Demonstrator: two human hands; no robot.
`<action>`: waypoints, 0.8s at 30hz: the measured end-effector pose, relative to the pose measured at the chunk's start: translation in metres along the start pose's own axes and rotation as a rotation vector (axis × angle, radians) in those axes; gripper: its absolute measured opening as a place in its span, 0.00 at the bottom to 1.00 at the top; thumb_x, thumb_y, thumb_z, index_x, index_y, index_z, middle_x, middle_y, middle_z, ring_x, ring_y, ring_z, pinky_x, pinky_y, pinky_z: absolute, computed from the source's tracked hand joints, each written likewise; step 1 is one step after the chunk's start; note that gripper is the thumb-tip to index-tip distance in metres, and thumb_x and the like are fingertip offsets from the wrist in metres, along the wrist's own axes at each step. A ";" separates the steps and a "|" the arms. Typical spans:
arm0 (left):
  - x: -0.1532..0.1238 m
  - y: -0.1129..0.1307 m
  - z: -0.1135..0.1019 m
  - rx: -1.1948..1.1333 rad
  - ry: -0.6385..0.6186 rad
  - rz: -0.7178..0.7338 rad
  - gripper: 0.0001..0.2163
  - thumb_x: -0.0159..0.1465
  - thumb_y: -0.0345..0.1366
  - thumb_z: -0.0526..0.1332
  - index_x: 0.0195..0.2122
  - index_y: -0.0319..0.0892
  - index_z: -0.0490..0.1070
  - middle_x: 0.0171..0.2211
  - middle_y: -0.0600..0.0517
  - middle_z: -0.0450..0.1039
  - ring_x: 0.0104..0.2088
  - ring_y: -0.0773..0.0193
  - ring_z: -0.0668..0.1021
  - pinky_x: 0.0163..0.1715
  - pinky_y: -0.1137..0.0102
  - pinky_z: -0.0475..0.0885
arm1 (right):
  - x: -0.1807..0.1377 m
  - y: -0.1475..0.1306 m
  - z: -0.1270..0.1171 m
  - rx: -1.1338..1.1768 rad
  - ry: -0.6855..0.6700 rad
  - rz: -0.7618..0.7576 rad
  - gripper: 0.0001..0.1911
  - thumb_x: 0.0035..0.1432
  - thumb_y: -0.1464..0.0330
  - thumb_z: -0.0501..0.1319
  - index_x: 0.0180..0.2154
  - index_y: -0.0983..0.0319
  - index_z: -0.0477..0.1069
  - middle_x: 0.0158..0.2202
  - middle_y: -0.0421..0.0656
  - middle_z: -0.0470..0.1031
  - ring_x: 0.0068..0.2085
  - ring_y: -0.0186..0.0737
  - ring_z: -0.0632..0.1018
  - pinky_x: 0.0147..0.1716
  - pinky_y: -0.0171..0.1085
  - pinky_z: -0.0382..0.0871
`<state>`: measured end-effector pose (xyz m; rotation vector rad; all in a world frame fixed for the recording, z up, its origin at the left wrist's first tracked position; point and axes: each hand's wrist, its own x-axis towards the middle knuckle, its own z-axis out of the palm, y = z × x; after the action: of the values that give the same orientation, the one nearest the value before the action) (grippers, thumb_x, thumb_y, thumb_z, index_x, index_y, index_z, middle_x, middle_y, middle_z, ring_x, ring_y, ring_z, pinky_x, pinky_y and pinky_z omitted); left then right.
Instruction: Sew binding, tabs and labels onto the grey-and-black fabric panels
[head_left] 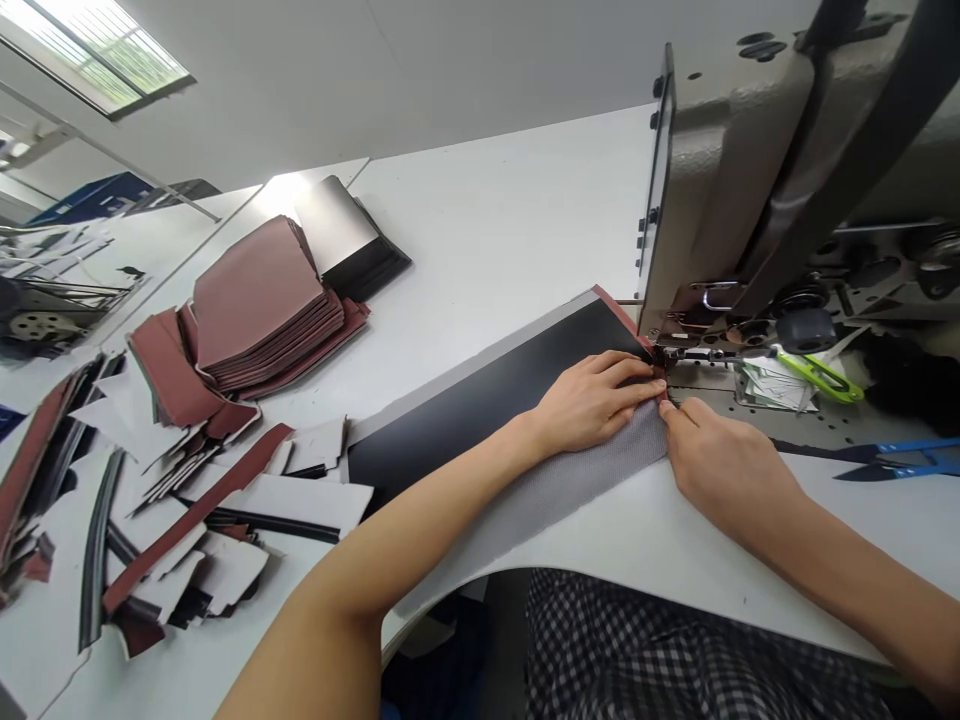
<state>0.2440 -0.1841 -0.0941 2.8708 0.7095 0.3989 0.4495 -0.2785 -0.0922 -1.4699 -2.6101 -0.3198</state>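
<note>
Pressing on one black panel [480, 385], the open left hand [596, 400] lies across it, nearer the table's [510, 200] near edge, while the right hand [724, 470] pinches its end at the foot of the sewing machine [720, 200]. The panel's long axis runs back from that foot, with grey mesh [577, 490] along one side. Left of it lie one maroon stack [259, 300] and one dark stack [352, 240]; one pair of blue snips [896, 460] lies right.

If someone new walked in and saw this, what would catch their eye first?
The big grey industrial sewing machine looms at the upper right. Just in front of its needle area, the left hand and right hand press on a long black panel with a maroon edge and grey mesh strip. To the left, a stack of maroon leatherette pieces stands out on the white table.
</note>
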 end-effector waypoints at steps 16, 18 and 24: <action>0.002 0.021 -0.004 -0.074 -0.019 0.022 0.16 0.74 0.28 0.51 0.54 0.47 0.75 0.60 0.54 0.74 0.63 0.61 0.70 0.62 0.62 0.67 | -0.017 0.055 0.003 0.536 0.143 0.083 0.18 0.71 0.68 0.50 0.48 0.56 0.79 0.44 0.45 0.76 0.46 0.47 0.75 0.46 0.45 0.72; -0.004 0.027 -0.001 -0.104 0.011 -0.020 0.16 0.73 0.27 0.51 0.54 0.47 0.74 0.60 0.53 0.75 0.62 0.61 0.72 0.61 0.63 0.69 | -0.017 0.054 0.006 0.590 0.136 0.055 0.18 0.72 0.68 0.51 0.49 0.54 0.79 0.45 0.44 0.75 0.48 0.46 0.74 0.48 0.46 0.71; -0.018 0.032 0.006 -0.133 0.086 -0.038 0.16 0.73 0.28 0.52 0.56 0.45 0.72 0.60 0.50 0.74 0.64 0.60 0.71 0.67 0.58 0.66 | -0.011 0.052 0.009 0.630 0.114 -0.001 0.18 0.71 0.70 0.52 0.51 0.51 0.79 0.45 0.43 0.73 0.47 0.45 0.73 0.48 0.47 0.68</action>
<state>0.2443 -0.2209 -0.0971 2.7249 0.7218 0.5453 0.4999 -0.2593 -0.0970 -1.1799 -2.3028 0.3785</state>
